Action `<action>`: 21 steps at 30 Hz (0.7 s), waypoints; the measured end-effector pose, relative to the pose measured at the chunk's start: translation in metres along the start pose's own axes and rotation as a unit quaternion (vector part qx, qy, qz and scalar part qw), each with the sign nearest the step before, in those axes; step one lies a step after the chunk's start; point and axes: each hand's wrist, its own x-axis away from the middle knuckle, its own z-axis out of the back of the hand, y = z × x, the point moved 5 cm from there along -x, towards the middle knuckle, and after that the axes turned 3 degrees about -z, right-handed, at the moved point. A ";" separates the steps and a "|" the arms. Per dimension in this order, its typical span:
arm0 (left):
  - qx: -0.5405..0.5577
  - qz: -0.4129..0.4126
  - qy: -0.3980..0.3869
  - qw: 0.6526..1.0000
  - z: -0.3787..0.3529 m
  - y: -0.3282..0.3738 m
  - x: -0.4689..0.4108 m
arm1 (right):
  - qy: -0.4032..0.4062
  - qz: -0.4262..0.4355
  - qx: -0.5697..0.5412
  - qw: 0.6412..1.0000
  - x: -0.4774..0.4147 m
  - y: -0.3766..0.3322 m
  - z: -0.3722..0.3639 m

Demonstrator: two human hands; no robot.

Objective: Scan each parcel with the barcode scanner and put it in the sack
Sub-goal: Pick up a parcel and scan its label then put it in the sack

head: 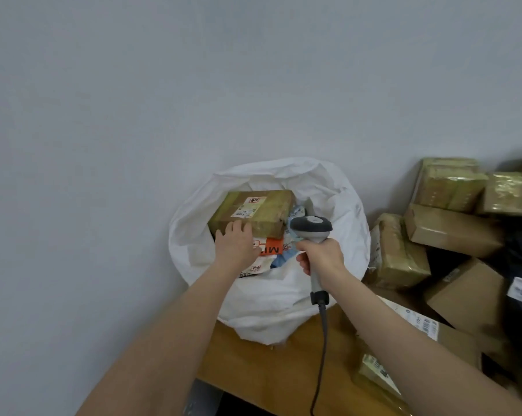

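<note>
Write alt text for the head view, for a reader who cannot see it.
A left hand rests on a taped brown parcel atop others in an open white sack, while the right hand grips a corded scanner beside it. More parcels are piled on the table at right.

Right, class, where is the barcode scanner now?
Head view, right of centre: the barcode scanner is gripped in the right hand, over the open white sack, beside the taped parcel.
</note>
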 end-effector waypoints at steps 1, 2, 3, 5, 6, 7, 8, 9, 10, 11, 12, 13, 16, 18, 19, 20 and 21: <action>-0.001 -0.009 0.003 1.000 0.004 0.007 0.001 | 0.005 0.000 -0.009 1.000 0.005 0.003 0.005; -0.001 -0.018 0.009 1.000 0.007 0.015 0.003 | 0.013 0.001 -0.015 1.000 0.011 0.007 0.011; 0.001 -0.030 0.021 0.999 0.009 0.024 0.006 | 0.021 0.001 -0.021 1.000 0.017 0.011 0.018; 0.014 -0.061 0.051 0.997 0.014 0.044 0.012 | 0.040 -0.005 -0.039 0.998 0.031 0.021 0.031; 0.027 -0.076 0.060 0.995 0.016 0.056 0.017 | 0.049 -0.009 -0.051 0.997 0.039 0.027 0.039; 0.040 -0.088 0.061 0.993 0.017 0.068 0.022 | 0.058 -0.012 -0.058 0.997 0.047 0.031 0.048; 0.053 -0.099 0.055 0.992 0.017 0.080 0.028 | 0.069 -0.014 -0.061 0.996 0.055 0.037 0.057; 0.063 -0.109 0.047 0.991 0.017 0.093 0.034 | 0.083 -0.016 -0.061 0.995 0.063 0.042 0.067; 0.068 -0.120 0.040 0.990 0.017 0.106 0.041 | 0.096 -0.017 -0.059 0.993 0.071 0.047 0.077; 0.069 -0.131 0.036 0.988 0.017 0.119 0.048 | 0.107 -0.018 -0.057 0.992 0.079 0.052 0.088; 0.068 -0.142 0.036 0.987 0.018 0.131 0.056 | 0.115 -0.021 -0.059 0.991 0.087 0.056 0.099; 0.066 -0.153 0.039 0.985 0.019 0.144 0.062 | 0.124 -0.024 -0.064 0.990 0.095 0.060 0.110; 0.072 -0.173 0.051 0.981 0.024 0.180 0.079 | 0.143 -0.032 -0.089 0.985 0.112 0.071 0.143; 0.080 -0.178 0.052 0.979 0.028 0.205 0.090 | 0.154 -0.034 -0.099 0.983 0.121 0.077 0.167; 0.083 -0.180 0.050 0.979 0.029 0.218 0.095 | 0.157 -0.035 -0.106 0.981 0.125 0.081 0.180; 0.085 -0.183 0.048 0.978 0.031 0.231 0.100 | 0.157 -0.035 -0.115 0.980 0.128 0.085 0.193; 0.086 -0.186 0.046 0.978 0.031 0.245 0.105 | 0.154 -0.036 -0.125 0.980 0.131 0.089 0.207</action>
